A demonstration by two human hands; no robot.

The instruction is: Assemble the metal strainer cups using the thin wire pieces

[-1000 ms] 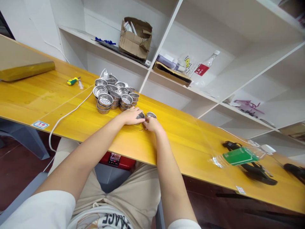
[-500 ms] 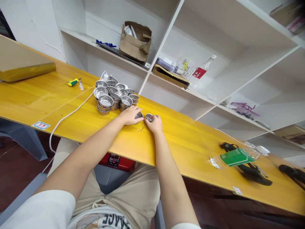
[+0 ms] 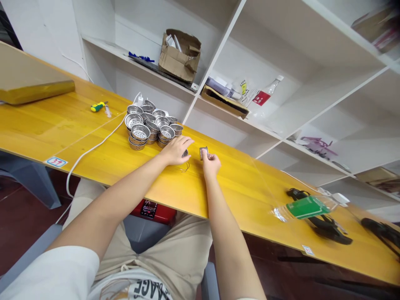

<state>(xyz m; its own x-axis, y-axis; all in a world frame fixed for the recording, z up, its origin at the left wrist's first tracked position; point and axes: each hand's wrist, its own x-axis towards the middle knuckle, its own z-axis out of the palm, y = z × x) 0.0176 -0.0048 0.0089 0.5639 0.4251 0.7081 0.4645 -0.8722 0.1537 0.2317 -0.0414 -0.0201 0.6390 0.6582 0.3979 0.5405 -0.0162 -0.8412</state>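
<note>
My right hand (image 3: 211,163) pinches a small perforated steel strainer cup (image 3: 203,153) in its fingers (image 3: 208,157), holding it up on edge just above the yellow wooden desk (image 3: 250,196). That narrow hold on smooth metal looks like the likeliest trouble: if my fingers slip, the cup could drop, roll toward the near edge and fall to the floor.

My left hand (image 3: 176,151) lies palm down, its fingers reaching right over a second strainer cup (image 3: 185,153), which is mostly hidden. I can't tell whether they grip it or only rest on it. A thin wire (image 3: 185,167) lies on the desk just nearer me, where a careless movement could snag it. The heap of strainer cups (image 3: 150,127) sits just left of that hand, so a stray knuckle could topple it. Both forearms reach forward across the near edge, well apart at the elbows.
</note>
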